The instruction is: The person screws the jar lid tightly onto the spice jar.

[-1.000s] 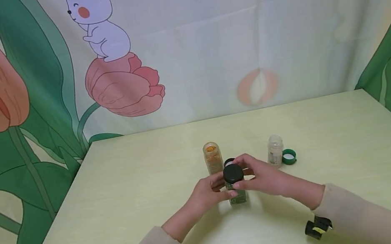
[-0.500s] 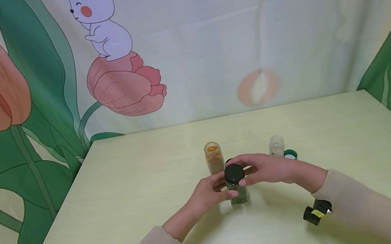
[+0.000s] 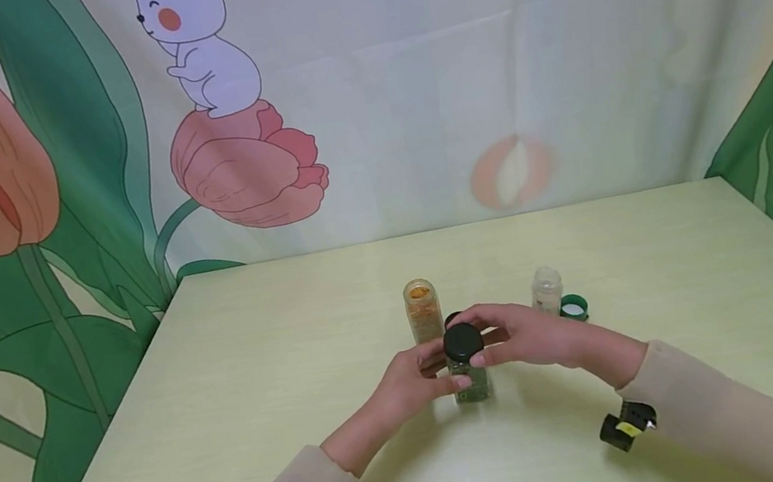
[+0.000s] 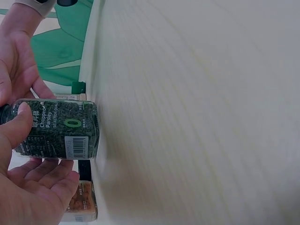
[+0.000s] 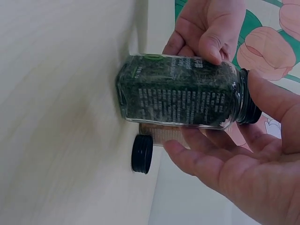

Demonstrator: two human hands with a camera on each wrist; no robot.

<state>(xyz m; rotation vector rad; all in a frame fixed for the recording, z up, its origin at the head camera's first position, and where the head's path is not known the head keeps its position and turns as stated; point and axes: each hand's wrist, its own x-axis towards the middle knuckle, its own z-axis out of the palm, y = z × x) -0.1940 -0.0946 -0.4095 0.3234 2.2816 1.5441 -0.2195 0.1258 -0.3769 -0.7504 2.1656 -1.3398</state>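
Observation:
A square glass jar of chopped parsley (image 4: 61, 129) stands upright on the table, its black screw lid (image 3: 463, 343) on top. My left hand (image 3: 404, 388) holds the jar's body, thumb on the near side and fingers behind. From the right, my right hand (image 3: 525, 339) pinches the lid between thumb and fingers. In the right wrist view, the lid (image 5: 250, 101) sits on the jar's neck. Just behind stands a lidless jar (image 3: 422, 309) with orange contents. A loose black lid (image 5: 142, 153) lies on the table beside it, mostly hidden by my right fingers in the head view.
An uncapped clear bottle (image 3: 547, 289) stands beyond my right wrist, with an upturned green cap (image 3: 573, 308) next to it. The pale table (image 3: 279, 324) ends at a printed cloth backdrop (image 3: 399, 122) at the back.
My right hand has shifted slightly to the right and its forearm has risen at the lid, partly covering the clear bottle. My left hand keeps its hold, and the jar stays upright in place.

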